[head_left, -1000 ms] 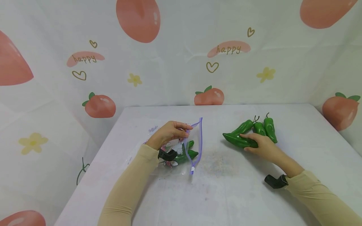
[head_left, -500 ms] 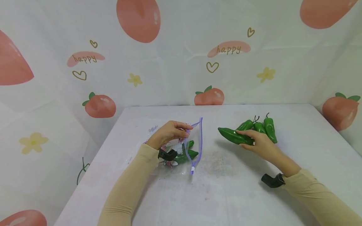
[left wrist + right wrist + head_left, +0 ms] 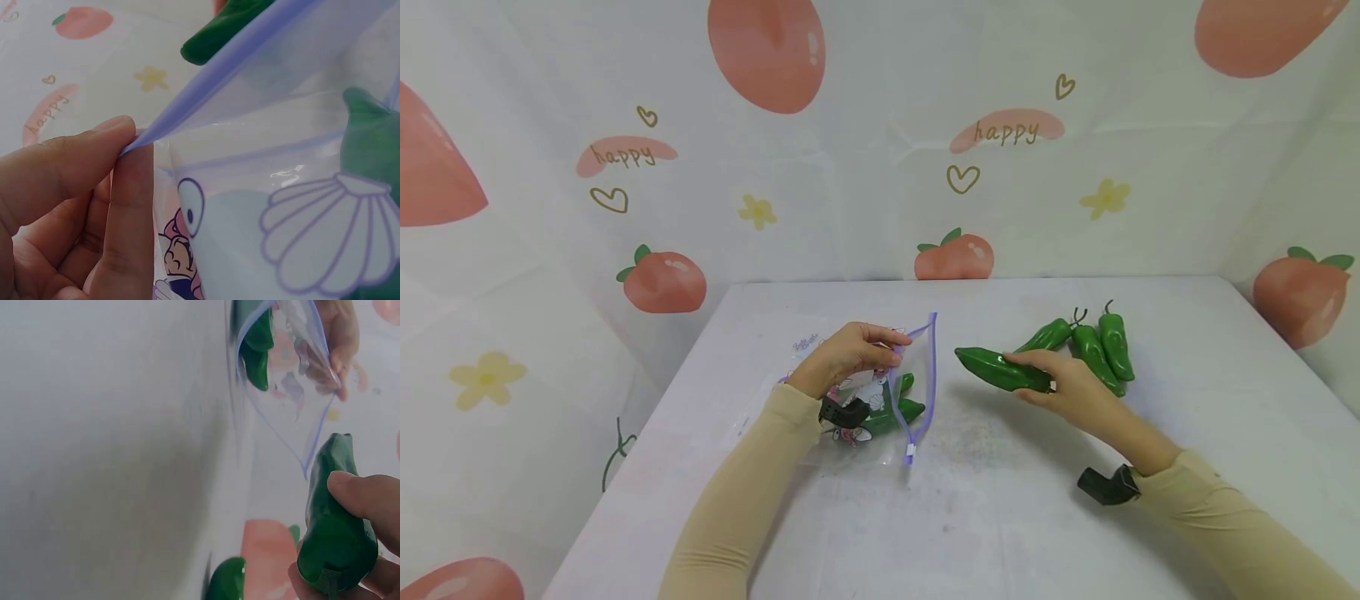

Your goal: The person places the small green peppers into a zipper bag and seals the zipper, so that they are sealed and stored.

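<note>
My left hand [image 3: 852, 357] pinches the purple rim of a clear printed zip bag [image 3: 225, 69] between thumb and fingertips, and the bag's mouth gapes toward the right. Inside the bag lie green peppers [image 3: 256, 362], their tips showing near the opening. My right hand [image 3: 1071, 392] grips another green pepper [image 3: 1000, 369] by its stem end, tip pointing left, above the table and a short way right of the bag mouth. In the right wrist view, thumb and fingers wrap this held pepper [image 3: 334, 506].
Three green peppers [image 3: 1116, 346] lie together on the white table [image 3: 925, 533], at the back right beyond my right hand. A white slider [image 3: 911, 450] sits at the near end of the bag's purple zip. A fruit-printed cloth [image 3: 850, 183] hangs behind the table.
My right hand has lifted the pepper away from the other peppers and carried it left toward the bag. The left hand and the bag have stayed in place.
</note>
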Tool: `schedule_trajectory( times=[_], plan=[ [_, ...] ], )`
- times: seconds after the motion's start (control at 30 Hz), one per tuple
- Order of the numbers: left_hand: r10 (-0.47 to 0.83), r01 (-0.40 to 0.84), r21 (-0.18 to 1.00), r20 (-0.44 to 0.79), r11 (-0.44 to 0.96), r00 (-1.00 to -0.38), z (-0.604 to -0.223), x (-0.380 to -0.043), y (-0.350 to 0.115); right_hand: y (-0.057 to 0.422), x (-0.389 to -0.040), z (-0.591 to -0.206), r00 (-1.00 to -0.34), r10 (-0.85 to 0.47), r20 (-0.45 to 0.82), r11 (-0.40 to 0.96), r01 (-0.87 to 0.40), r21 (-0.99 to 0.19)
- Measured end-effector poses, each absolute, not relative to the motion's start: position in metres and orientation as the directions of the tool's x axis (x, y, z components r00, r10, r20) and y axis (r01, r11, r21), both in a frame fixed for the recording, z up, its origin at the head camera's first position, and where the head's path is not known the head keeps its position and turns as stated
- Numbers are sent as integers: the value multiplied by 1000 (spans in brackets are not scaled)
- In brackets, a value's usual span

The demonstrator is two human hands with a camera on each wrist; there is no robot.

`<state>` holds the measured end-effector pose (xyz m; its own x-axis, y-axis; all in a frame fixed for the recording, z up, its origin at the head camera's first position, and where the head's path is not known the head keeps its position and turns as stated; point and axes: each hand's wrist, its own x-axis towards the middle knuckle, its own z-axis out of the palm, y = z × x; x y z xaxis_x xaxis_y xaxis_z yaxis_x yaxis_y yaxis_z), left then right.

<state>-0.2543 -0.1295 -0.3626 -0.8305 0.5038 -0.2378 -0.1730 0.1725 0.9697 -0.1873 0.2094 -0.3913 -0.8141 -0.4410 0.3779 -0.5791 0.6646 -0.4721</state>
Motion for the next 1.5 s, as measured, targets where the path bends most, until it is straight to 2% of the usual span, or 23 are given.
schedule_trajectory(
  times=[0.93, 1.5],
  plan=[
    [501, -163, 970, -234, 183, -833, -364, -255, -128, 163, -180, -402, -754, -619, 221, 582, -629, -515],
    [516, -159, 972, -227, 174, -826, -364, -255, -128, 148, -174, -405, -721, -681, 127, 573, -632, -522]
  ],
)
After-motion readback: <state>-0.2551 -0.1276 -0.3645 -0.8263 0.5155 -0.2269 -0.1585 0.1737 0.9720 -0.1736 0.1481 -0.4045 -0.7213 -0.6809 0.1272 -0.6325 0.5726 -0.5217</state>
